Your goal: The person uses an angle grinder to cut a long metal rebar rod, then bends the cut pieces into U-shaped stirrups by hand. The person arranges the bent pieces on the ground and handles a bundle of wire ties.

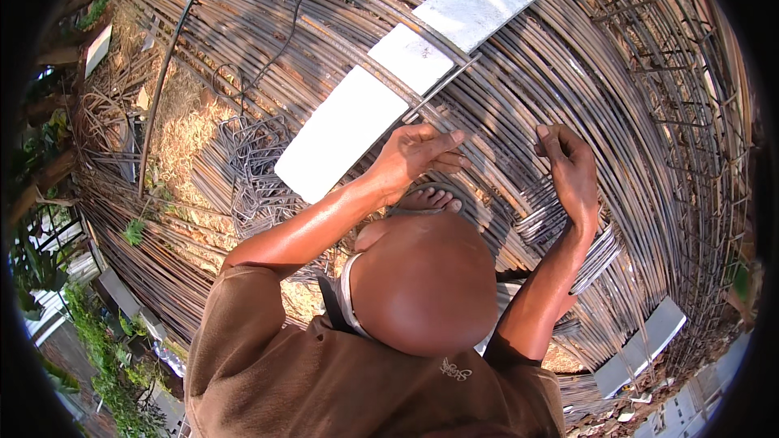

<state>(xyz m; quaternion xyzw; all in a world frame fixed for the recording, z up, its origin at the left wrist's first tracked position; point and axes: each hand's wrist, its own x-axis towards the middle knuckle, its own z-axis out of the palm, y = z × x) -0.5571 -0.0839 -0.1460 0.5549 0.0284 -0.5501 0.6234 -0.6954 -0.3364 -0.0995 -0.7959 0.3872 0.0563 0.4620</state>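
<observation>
My left hand (415,158) hovers over long steel bars (381,73), its thumb and curled fingers drawn together. Anything inside that grip is too small or hidden. Just beyond its knuckles, a thin steel stirrup (445,88) lies across the bars. To the right, my right hand (573,174) has its thumb and fingers bent into a pinch. A small dark bit shows at the fingertips, but I cannot make it out. Near my right wrist lies a bundle of bent stirrups (542,219). A long white board (349,126) slants beneath the raised bars, left of my hands.
More bent stirrups (260,166) lie heaped on the left. A tied rebar cage (673,73) runs along the far right. A dark rod (168,85) lies at the left, and a smaller pale board (641,349) at the lower right. My bare foot (428,199) rests among the bars.
</observation>
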